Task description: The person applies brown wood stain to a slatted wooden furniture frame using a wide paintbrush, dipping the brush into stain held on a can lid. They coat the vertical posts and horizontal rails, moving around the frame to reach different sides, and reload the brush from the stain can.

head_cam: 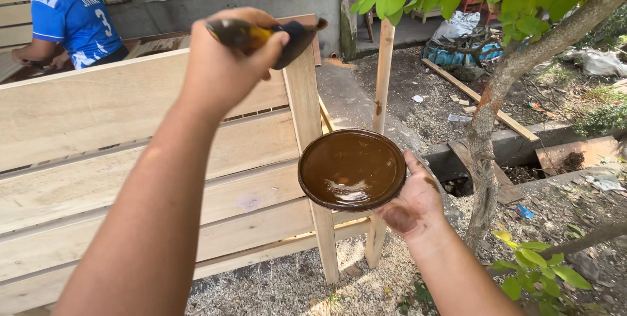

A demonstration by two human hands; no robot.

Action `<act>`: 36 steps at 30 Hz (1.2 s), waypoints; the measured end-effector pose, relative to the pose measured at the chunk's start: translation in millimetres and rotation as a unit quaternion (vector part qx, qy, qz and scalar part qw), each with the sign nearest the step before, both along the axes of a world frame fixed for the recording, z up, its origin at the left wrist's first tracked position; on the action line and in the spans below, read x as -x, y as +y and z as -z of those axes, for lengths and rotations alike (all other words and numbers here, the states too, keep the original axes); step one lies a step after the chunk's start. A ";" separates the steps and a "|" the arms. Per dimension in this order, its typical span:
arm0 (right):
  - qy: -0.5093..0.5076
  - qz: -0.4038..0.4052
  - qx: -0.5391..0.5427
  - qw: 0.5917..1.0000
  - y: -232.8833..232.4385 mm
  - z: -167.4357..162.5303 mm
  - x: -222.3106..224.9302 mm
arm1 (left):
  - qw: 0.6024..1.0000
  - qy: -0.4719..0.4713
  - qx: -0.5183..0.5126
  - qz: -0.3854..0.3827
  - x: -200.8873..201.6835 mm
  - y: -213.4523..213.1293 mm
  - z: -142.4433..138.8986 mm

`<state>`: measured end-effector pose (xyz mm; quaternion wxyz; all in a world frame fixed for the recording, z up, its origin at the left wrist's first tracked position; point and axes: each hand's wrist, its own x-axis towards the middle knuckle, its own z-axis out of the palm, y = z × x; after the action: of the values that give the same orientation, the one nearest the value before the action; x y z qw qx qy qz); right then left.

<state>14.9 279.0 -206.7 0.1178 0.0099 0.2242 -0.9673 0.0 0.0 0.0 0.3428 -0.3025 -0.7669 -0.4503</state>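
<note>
Two bare, sleeveless forearms; right hand (413,206) palm smeared with dark brown stain.

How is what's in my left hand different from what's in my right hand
The brush in your left hand is narrow, raised high against the bare wooden frame; the round dish in your right hand is wide, flat and held low. The brush is gripped in a fist, the dish pinched at its rim. Both carry dark brown stain.
</note>
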 end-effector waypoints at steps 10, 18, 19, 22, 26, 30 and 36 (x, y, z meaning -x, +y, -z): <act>-0.012 0.033 -0.011 0.999 17.1 -4.3 -14.2 | 0.991 -0.067 -0.051 0.101 20.9 -45.7 8.7; -0.031 0.087 -0.047 0.995 35.6 18.7 -18.7 | 0.913 0.286 0.272 -0.104 10.9 -15.4 136.6; -0.040 0.094 -0.045 0.994 37.5 22.0 -15.9 | 0.907 0.279 0.293 -0.117 13.2 -13.1 150.1; -0.036 0.100 -0.042 0.993 45.3 27.6 -13.8 | 0.894 0.280 0.316 -0.152 26.5 -2.7 181.5; -0.016 0.102 -0.012 0.995 59.7 34.5 -15.7 | 0.885 0.259 0.354 -0.158 39.4 13.0 232.2; -0.028 0.117 -0.035 0.992 68.4 39.1 -22.1 | 0.855 0.210 0.443 -0.167 25.4 28.3 288.4; -0.023 0.112 0.013 0.993 60.3 43.8 -31.9 | 0.872 -0.017 0.485 -0.069 -8.0 47.8 321.3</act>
<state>46.8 339.4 -250.5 0.0140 0.0552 0.2059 -0.9769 8.0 47.8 -321.3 0.1704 -0.3699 -0.9133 -0.0022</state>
